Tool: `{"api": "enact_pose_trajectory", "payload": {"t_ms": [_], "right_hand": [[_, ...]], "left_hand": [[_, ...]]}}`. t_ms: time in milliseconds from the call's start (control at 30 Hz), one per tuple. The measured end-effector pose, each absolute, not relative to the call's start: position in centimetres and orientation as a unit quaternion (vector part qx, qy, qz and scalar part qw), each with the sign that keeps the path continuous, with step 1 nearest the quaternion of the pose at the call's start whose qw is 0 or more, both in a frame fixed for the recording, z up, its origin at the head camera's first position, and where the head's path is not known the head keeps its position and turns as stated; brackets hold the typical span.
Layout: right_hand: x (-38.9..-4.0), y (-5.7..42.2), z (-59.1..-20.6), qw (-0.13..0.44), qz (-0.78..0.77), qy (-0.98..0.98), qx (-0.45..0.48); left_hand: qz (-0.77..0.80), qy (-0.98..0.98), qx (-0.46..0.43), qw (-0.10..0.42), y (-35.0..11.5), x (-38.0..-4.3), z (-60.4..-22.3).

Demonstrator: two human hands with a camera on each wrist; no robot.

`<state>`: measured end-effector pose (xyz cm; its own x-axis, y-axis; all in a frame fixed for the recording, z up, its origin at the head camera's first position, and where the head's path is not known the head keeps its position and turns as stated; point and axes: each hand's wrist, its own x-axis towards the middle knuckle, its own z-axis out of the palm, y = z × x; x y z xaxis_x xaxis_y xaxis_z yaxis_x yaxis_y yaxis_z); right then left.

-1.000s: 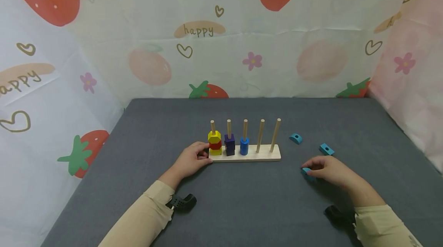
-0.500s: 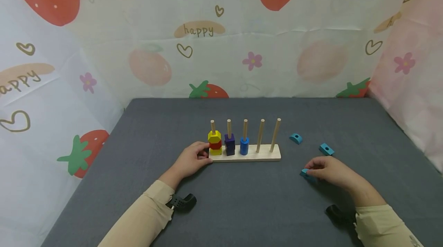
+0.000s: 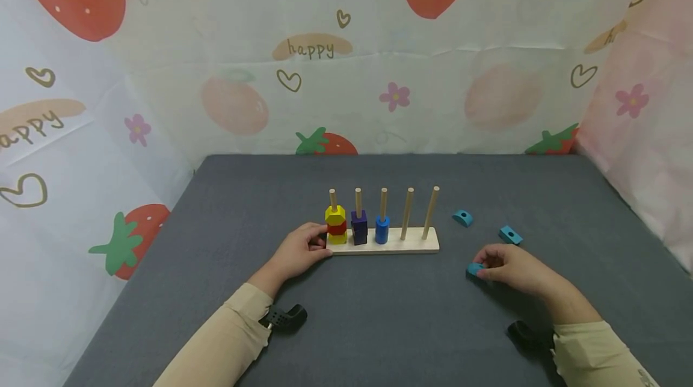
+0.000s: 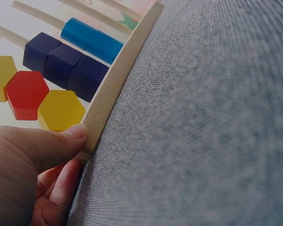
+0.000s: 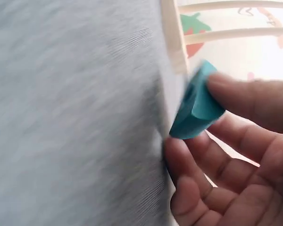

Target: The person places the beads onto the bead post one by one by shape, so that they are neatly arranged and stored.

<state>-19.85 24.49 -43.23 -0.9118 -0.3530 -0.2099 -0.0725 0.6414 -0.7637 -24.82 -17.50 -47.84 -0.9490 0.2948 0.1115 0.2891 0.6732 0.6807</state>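
Observation:
A wooden peg board with five upright pegs, several in all, stands mid-table. My left hand grips its left end, thumb on the base edge in the left wrist view. The leftmost peg carries yellow and red hexagonal blocks. Beside it are dark purple blocks, then blue cylinders; two pegs on the right are bare. To the right of the board, my right hand pinches a teal half-round block between thumb and fingers, close over the table and tilted in the right wrist view.
A teal arched block lies right of the peg board. A teal rectangular block with a hole lies just beyond my right hand. Grey cloth covers the table, with a printed curtain behind it.
The teal block in my right hand has shifted slightly left and turned between the fingers. My left hand and the peg board have stayed in place.

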Motion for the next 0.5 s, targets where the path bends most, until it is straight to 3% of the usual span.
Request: {"api": "enact_pose_trajectory", "payload": {"t_ms": [167, 500], "right_hand": [[-20.5, 23.6, -41.7, 0.140, -0.469, 0.866, -0.106], [-22.0, 19.8, -37.8, 0.020, -0.498, 0.860, -0.111]], "left_hand": [[0.367, 0.915, 0.168, -0.004, -17.5, -24.7, -47.8], [0.371, 0.913, 0.168, 0.000, -17.5, -24.8, -47.9]]}}
